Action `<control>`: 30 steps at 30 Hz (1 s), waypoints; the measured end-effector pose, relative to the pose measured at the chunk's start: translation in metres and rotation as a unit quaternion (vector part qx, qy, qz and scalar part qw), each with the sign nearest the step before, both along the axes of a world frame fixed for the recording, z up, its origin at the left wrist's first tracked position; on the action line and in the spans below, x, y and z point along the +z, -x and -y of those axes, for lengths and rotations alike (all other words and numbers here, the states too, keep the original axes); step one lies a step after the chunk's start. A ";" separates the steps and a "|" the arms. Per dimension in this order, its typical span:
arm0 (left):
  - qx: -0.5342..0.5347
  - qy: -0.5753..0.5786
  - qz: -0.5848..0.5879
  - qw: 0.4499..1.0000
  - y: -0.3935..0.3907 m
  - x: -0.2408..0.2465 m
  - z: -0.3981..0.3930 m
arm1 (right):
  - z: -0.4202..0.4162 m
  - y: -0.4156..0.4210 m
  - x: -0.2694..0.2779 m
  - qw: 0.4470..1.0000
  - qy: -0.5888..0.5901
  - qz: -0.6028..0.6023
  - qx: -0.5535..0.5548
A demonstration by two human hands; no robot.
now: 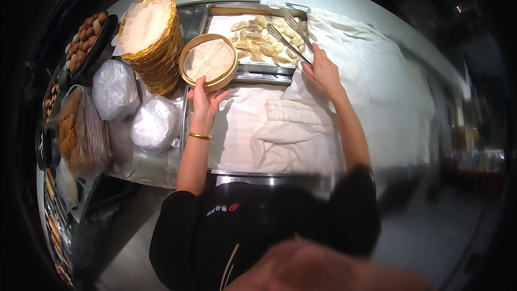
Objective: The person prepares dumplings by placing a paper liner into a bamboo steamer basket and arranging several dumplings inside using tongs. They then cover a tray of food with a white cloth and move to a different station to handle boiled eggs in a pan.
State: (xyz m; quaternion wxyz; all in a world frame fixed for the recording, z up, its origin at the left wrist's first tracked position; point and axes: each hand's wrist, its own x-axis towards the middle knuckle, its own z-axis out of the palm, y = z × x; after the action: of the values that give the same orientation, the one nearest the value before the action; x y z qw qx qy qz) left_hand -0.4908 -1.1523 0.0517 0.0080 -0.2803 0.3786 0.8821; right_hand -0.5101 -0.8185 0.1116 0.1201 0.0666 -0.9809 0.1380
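A round bamboo steamer basket (224, 79) rests in the grip of my left hand (205, 103), tilted slightly, with a pale liner (210, 58) on its bottom and no food on it. My right hand (325, 70) holds metal food tongs (288, 45), their slotted ends apart over a metal tray (264, 68). On that tray's white lining lie long pleated dumplings (254, 42) at the left and rounder pleated ones (290, 31) at the right. Nothing shows between the tong ends. White cloth (363, 68) covers the tray's right side, and folded cloth (295, 133) lies nearer my body.
Left of the steamer rises a tall stack of wicker baskets (157, 64) topped with paper liners (145, 24). Beside it are plastic-wrapped bundles (115, 89), a clear bag of brown strands (69, 123) and a dark bowl of eggs (85, 40). A metal counter edge (258, 173) runs before me.
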 end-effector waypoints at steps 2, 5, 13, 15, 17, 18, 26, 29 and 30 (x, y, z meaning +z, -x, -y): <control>-0.007 0.011 -0.015 1.000 -0.003 0.003 -0.002 | 0.004 0.035 -0.014 0.998 -0.040 -0.026 0.045; -0.020 0.005 -0.061 0.998 -0.005 0.006 -0.002 | 0.013 0.083 -0.029 0.991 -0.124 -0.014 0.054; -0.008 0.042 -0.056 0.997 -0.012 0.004 -0.001 | 0.033 0.127 -0.040 0.969 -0.240 -0.006 0.062; -0.034 0.008 -0.090 0.995 -0.008 -0.008 0.008 | 0.036 0.130 -0.034 0.968 -0.239 0.041 0.064; -0.045 0.006 -0.084 0.995 -0.005 -0.011 0.014 | 0.039 0.127 -0.029 0.967 -0.240 0.049 0.066; -0.052 0.005 -0.080 0.995 -0.005 -0.011 0.015 | 0.040 0.123 -0.023 0.967 -0.242 0.058 0.059; -0.013 0.121 -0.021 0.992 -0.015 0.005 0.011 | 0.054 0.085 0.060 0.987 -0.025 0.157 0.009; 0.010 0.220 0.005 0.975 -0.010 -0.008 0.017 | 0.079 0.082 0.076 0.944 0.105 0.298 0.098; 0.006 0.214 0.006 0.977 -0.007 -0.008 0.017 | 0.089 0.079 0.081 0.925 0.115 0.337 0.135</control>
State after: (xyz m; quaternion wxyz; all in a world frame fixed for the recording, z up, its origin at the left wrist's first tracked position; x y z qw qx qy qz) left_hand -0.4835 -1.1694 0.0436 -0.0554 -0.2827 0.5569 0.7790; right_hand -0.5893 -0.9077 0.1921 -0.2303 0.1338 -0.9225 0.2794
